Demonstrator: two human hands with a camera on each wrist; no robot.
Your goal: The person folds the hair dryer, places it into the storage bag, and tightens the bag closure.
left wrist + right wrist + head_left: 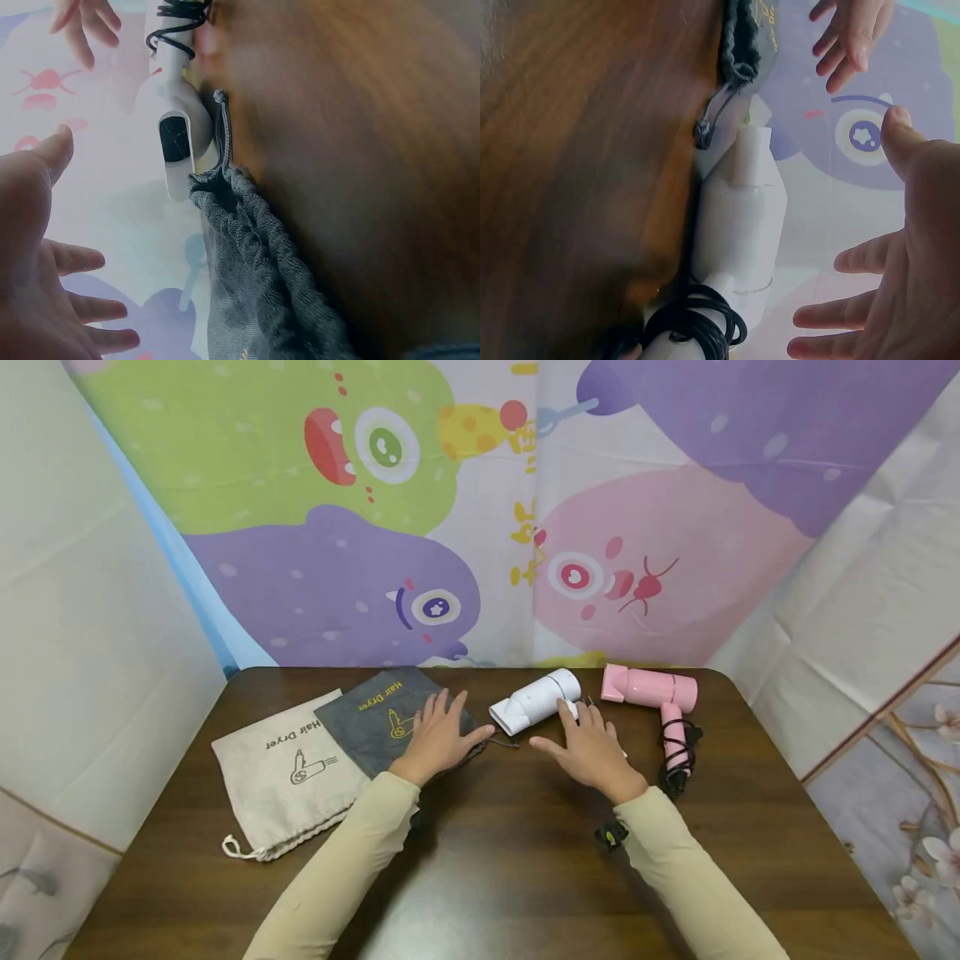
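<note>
Over the dark grey drawstring bag (367, 714), my left hand (437, 735) is spread with nothing in its fingers. The left wrist view shows the hand apart from the bag's gathered mouth (262, 255). My right hand (592, 750) hovers by the white hair dryer (536, 700), fingers spread and holding nothing, hiding most of its handle in the head view. In the right wrist view the dryer's barrel (739, 225) lies beside the hand, with a black cord (697, 319) wound round the handle. The dryer's flat nozzle (510, 717) points left, toward the grey bag.
A pink hair dryer (648, 687) with a black cord round its handle lies at the back right. At the left a cream drawstring bag (292, 777) lies partly under the grey one. A cartoon-printed cloth (330, 585) hangs behind the wooden table (495, 877).
</note>
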